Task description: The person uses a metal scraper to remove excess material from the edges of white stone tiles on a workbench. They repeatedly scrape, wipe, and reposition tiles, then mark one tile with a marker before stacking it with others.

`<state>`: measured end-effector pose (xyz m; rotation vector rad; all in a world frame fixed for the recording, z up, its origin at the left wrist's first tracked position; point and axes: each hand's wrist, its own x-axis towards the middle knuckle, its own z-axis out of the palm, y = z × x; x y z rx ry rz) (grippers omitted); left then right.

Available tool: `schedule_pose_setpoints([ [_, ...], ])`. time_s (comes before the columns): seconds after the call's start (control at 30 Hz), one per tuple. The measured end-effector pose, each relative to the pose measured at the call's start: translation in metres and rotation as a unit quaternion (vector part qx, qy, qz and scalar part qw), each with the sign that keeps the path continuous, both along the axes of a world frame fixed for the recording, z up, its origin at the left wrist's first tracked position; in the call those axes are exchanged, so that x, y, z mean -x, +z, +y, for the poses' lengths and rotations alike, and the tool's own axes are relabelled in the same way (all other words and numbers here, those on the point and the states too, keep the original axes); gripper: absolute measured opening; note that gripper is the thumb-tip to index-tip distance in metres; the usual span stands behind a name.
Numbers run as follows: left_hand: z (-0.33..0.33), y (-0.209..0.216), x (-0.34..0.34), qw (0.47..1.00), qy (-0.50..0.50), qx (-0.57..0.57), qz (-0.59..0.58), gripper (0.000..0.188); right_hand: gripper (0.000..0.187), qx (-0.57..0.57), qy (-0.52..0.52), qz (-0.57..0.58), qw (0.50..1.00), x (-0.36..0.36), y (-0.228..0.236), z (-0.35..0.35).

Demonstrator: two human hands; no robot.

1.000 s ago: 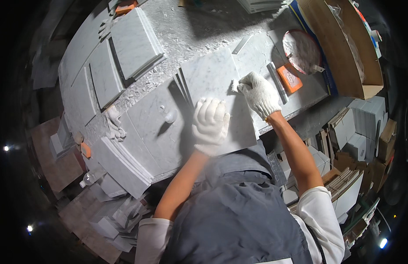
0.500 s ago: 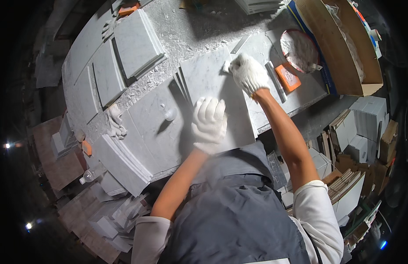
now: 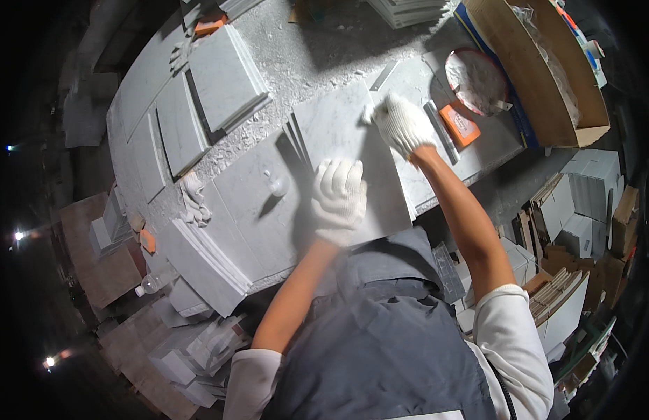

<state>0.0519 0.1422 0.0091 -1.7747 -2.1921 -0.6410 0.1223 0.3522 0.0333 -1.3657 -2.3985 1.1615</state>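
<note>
A grey-white marble tile (image 3: pixel 375 178) lies on top of a small fanned stack in front of me. My left hand (image 3: pixel 338 201), in a white knitted glove, rests flat on its near part with the fingers stretched out. At the tile's right edge, farther away, my right hand (image 3: pixel 406 127) is gloved too and has its fingers curled closed. What it grips, if anything, is hidden by the glove. Just right of that hand lie a grey metal bar (image 3: pixel 442 131) and an orange box (image 3: pixel 460 124).
A round pan of white paste (image 3: pixel 477 80) and a long cardboard box (image 3: pixel 541 70) stand at the far right. Tile stacks (image 3: pixel 226 80) and spare gloves (image 3: pixel 193 199) occupy the left. A clear, rounded small object (image 3: pixel 277 185) sits left of my left hand. White rubble (image 3: pixel 296 59) litters the bench.
The whole view has shifted slightly, so the scene sits a little lower and to the right. Both hands keep nearly the same places on the tile.
</note>
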Motion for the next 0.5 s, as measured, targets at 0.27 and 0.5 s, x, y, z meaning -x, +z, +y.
schedule_pose_setpoints([
  [0.27,0.001,-0.002,0.002,1.0,-0.014,-0.014,0.01,0.042,0.026,-0.103,-0.079,0.022,0.991,-0.08,-0.024,-0.025],
  [0.5,0.011,-0.009,0.001,0.999,-0.035,-0.019,0.031,0.039,0.027,-0.246,-0.044,0.029,0.968,-0.103,0.003,-0.035],
])
